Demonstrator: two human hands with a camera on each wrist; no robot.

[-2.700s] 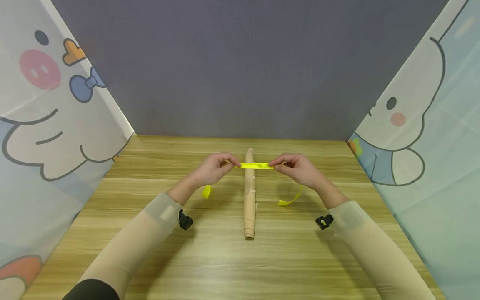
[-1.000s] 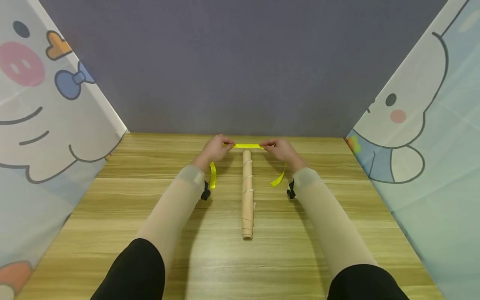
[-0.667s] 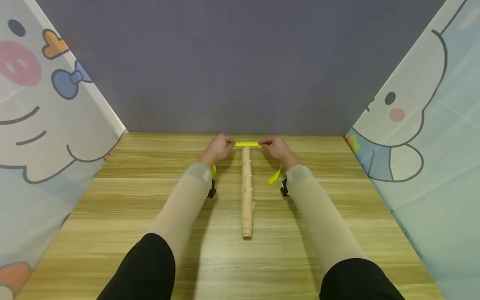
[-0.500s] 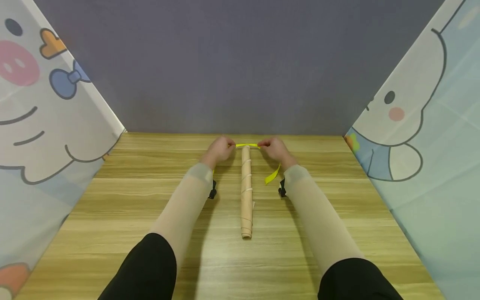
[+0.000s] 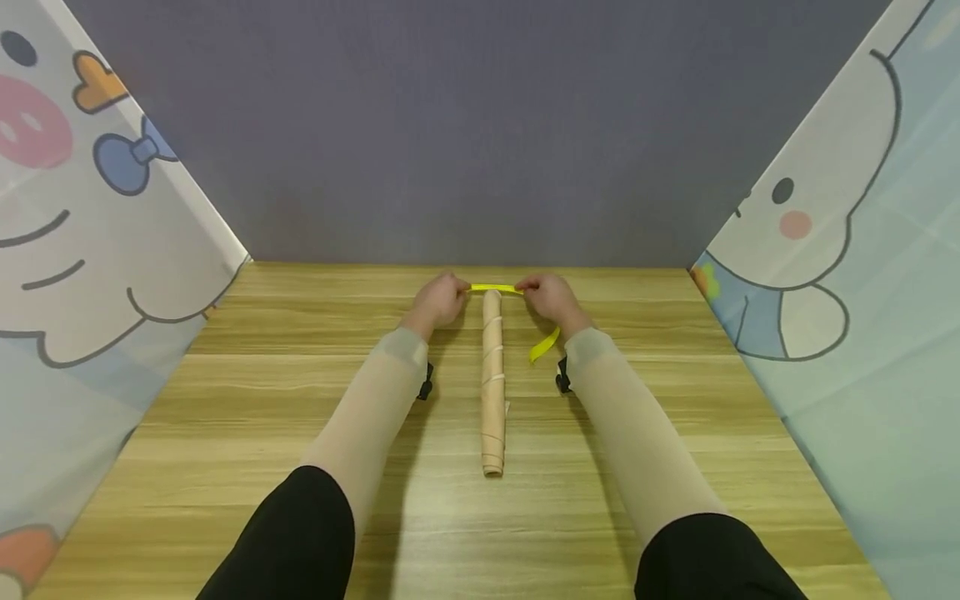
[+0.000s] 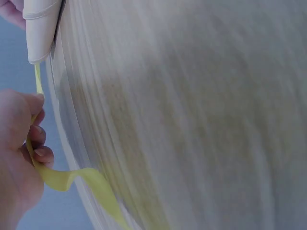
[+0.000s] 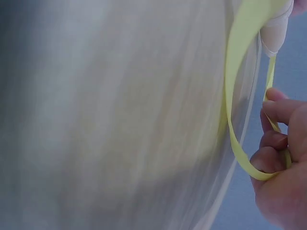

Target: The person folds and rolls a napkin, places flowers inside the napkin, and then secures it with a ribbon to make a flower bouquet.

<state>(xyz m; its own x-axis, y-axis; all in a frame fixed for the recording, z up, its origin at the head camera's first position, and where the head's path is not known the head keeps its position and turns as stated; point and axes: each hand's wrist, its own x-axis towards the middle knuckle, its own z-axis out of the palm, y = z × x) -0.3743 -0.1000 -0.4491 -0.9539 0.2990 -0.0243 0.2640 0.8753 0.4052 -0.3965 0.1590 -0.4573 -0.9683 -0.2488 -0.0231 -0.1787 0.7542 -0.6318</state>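
A yellow ribbon (image 5: pixel 495 287) is stretched level between both hands, right at the far end of a rolled tan sheet (image 5: pixel 492 392). My left hand (image 5: pixel 441 298) pinches it on the left side, and my right hand (image 5: pixel 551 298) pinches it on the right. In the left wrist view one loose tail of the ribbon (image 6: pixel 98 187) runs through the curled fingers and hangs down in a wave. The other tail (image 5: pixel 544 344) droops below the right hand and makes a wide loop in the right wrist view. The roll lies lengthwise on the table, pointing away from me.
The wooden table (image 5: pixel 675 400) reaches back to a dark grey panel (image 5: pixel 480 133). Cartoon-printed side panels stand at the left (image 5: pixel 82 250) and right (image 5: pixel 885 275). Black wrist cameras hang under both forearms, close to the table.
Both hands have carried the taut ribbon away from me, from across the roll's upper part to its far end. In the last half second they barely move. The roll stays put.
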